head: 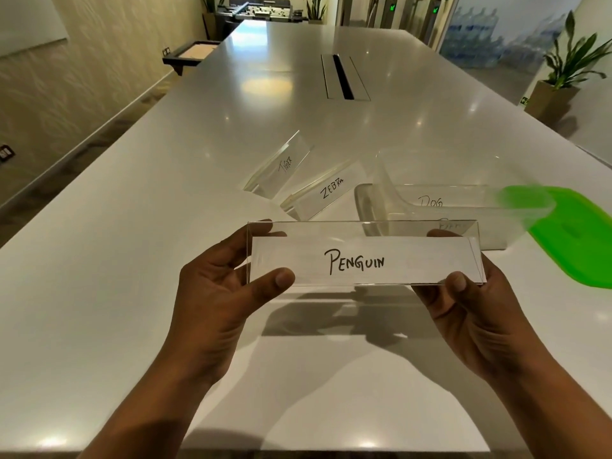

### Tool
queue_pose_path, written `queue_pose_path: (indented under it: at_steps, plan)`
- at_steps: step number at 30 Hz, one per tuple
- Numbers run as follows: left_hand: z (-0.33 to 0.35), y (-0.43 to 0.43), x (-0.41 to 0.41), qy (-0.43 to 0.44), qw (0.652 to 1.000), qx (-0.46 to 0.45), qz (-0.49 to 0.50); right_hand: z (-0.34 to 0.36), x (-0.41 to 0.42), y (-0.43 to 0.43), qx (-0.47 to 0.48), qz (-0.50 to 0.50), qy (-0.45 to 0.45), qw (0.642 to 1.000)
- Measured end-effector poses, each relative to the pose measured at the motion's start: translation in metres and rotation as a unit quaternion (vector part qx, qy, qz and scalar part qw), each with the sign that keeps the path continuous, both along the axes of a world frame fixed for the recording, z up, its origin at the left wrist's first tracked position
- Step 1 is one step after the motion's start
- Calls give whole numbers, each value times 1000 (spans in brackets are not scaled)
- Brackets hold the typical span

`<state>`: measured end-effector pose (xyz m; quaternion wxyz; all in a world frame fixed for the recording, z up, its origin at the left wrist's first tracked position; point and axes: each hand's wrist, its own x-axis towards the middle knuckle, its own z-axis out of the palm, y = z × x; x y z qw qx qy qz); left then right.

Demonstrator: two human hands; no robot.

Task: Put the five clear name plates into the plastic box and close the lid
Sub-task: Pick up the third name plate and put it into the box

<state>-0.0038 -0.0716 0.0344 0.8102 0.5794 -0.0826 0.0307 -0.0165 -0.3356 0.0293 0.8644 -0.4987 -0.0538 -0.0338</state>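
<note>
A clear name plate marked PENGUIN (364,256) is held above the white table (132,243). My left hand (225,286) pinches its left end and my right hand (470,293) pinches its right end. Behind it stands the clear plastic box (374,200), open, with a plate marked DOG (430,201) inside and another plate partly hidden under it. Two more plates lie on the table left of the box: one marked ZEBRA (328,190) and one marked TIGER (281,167). The green lid (576,233) lies to the right of the box.
A cable slot (342,77) is set into the table's middle, far from me. A dark tray (190,53) sits past the table's far left edge. A potted plant (563,81) stands at the right, off the table.
</note>
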Motion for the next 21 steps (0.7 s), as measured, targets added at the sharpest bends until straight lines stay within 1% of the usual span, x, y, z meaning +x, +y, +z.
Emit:
queue_pose_path:
  at_steps: [21]
  plan:
    - [3, 0, -3, -23, 1000, 17, 13, -2, -4, -2, -23, -14, 2, 1000]
